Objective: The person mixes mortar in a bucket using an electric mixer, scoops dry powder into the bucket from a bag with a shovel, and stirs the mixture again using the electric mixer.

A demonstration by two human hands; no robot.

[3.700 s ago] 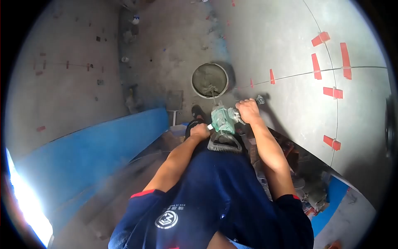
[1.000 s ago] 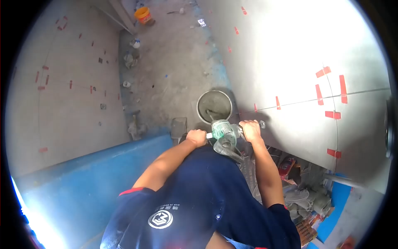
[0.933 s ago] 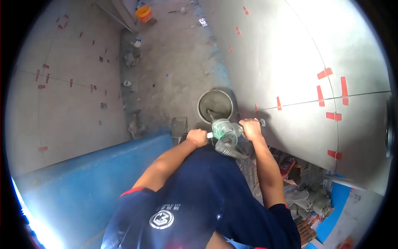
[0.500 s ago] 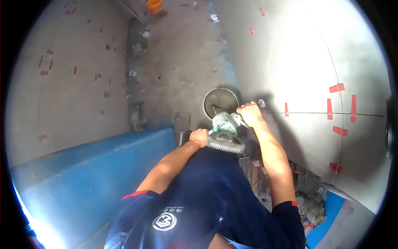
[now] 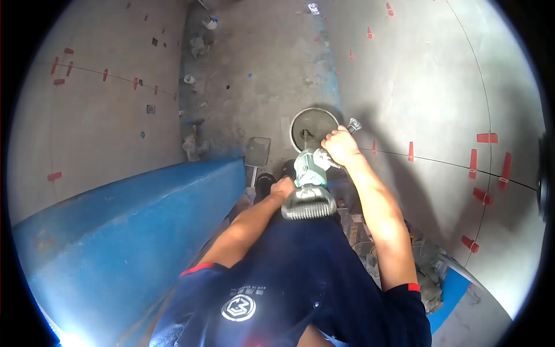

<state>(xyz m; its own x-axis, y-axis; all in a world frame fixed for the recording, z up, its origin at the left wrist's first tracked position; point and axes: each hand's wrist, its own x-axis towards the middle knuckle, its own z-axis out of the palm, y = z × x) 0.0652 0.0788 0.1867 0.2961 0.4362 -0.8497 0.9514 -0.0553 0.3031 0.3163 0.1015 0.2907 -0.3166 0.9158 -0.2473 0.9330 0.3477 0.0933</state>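
A green and grey power mixer (image 5: 310, 172) is held in front of my body, its ribbed black rear handle close to my shirt. Its shaft runs down into a round bucket (image 5: 292, 132) of grey wet mix (image 5: 319, 122); the lower end is hidden in the mix. My right hand (image 5: 341, 147) is closed around the mixer's side handle, whose end sticks out past my fist. On the other side, my left hand (image 5: 282, 188) is closed against the mixer's left side, with its fingers partly hidden.
Large grey tiles with red spacers (image 5: 487, 138) cover the right wall, close to my right arm. A blue ledge (image 5: 144, 214) runs along the left. A dustpan-like scoop (image 5: 258, 151) stands left of the bucket, and clutter (image 5: 425, 260) lies behind my right arm.
The view has shifted, and the yellow bucket at the top is out of sight. The mixer stands more upright in the frame, its shaft nearer the mix's middle. Both hands keep their hold.
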